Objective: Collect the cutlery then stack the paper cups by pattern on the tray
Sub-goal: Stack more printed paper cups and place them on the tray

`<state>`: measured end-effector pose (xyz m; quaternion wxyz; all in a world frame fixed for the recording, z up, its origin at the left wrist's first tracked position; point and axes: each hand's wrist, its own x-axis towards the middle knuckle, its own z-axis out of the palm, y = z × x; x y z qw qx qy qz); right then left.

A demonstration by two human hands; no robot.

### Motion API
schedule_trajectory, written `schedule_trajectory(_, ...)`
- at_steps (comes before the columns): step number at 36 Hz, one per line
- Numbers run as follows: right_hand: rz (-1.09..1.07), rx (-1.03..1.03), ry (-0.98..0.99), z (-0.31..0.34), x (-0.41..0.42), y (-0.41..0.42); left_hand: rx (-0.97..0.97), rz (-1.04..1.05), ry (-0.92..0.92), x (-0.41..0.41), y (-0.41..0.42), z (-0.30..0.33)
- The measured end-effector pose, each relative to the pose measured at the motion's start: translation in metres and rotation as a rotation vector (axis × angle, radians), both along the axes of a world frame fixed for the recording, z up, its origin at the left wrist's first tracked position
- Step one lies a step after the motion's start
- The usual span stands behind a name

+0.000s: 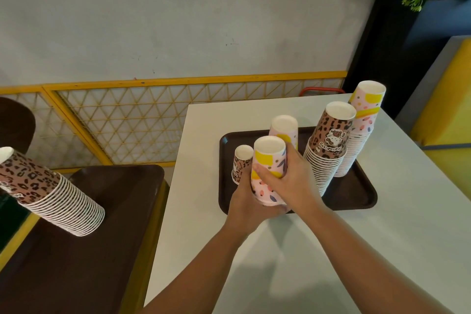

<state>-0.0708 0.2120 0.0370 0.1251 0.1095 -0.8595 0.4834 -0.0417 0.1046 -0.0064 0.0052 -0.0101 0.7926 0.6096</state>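
At the far left, a tall leopard-print stack [54,194] is leaning on a second brown tray [102,237] on the neighbouring table, well apart from the work.

On the white table [382,237], the dark tray [362,194] is carrying four groups of upside-down cups. Leftmost is a short leopard-print pile [240,163], partly hidden behind the hands. Just right of it, both hands are holding a pink-and-yellow cup pile [267,168] at the tray's near left edge. The left hand [251,208] is cupping the pile from below and behind; its fingertips are hidden, so how they lie I cannot tell. The right hand [288,181] is wrapping round the pile's right side, thumb pressing across the front and fingers curled behind.

Beyond it another pink-and-yellow pile [284,130] is standing. Further right, two tall stacks are rising: one leopard-print [328,145], and one pink-and-yellow [364,130] at the far right.

The held pile's long axis is running nearly upright, base up. Its matching tall stack lies to the right and far, past the leopard stack, so the right hand looks nearer for carrying it over. No cutlery is showing.
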Motion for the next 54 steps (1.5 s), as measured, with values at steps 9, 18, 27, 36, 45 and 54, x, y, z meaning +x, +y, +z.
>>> schedule_trajectory(9,-0.019,-0.117,0.111,0.028,-0.010,0.008,-0.005,-0.024,-0.027,0.005,-0.003,-0.009)
schedule_trajectory(18,-0.153,-0.329,0.333,0.086,-0.035,0.013,-0.077,0.054,-0.051,0.005,-0.009,-0.011)
schedule_trajectory(27,-0.120,-0.182,0.145,0.048,-0.052,0.013,-0.110,0.145,-0.024,0.006,-0.011,-0.002)
schedule_trajectory(36,0.070,-0.113,0.246,0.044,-0.011,0.013,-0.075,0.193,0.108,0.001,-0.006,0.023)
schedule_trajectory(45,0.166,-0.066,0.220,0.053,-0.002,0.017,-0.047,0.147,0.276,-0.008,0.009,0.062)
schedule_trajectory(54,0.048,-0.300,0.447,0.097,-0.023,0.025,0.216,0.141,0.352,-0.012,0.010,0.089)
